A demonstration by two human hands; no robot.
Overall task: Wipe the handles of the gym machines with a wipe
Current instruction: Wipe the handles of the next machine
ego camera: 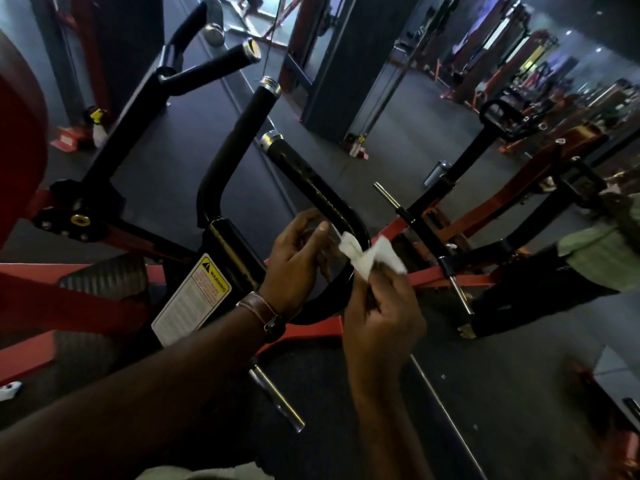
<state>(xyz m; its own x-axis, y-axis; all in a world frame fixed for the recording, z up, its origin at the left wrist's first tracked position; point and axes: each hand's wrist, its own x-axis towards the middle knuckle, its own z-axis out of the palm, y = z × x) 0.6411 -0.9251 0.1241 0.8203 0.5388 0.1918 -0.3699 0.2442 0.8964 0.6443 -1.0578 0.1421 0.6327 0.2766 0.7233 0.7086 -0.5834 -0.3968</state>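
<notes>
We see the crumpled white paper wipe [370,256] pinched at the fingertips of our right hand [382,318], just beside the curved black padded machine handle [313,187]. Our left hand [299,261], fingers loosely curled and holding nothing, hovers next to the wipe.

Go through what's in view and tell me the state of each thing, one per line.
Wipe: crumpled, pinched by the right hand, at the handle's bend.
Right hand: grip closed on the wipe.
Left hand: fingers curled beside the handle; contact unclear.
Handle: bare, tilted, metal cap on its end.
Warning label: stuck flat on the frame.
</notes>
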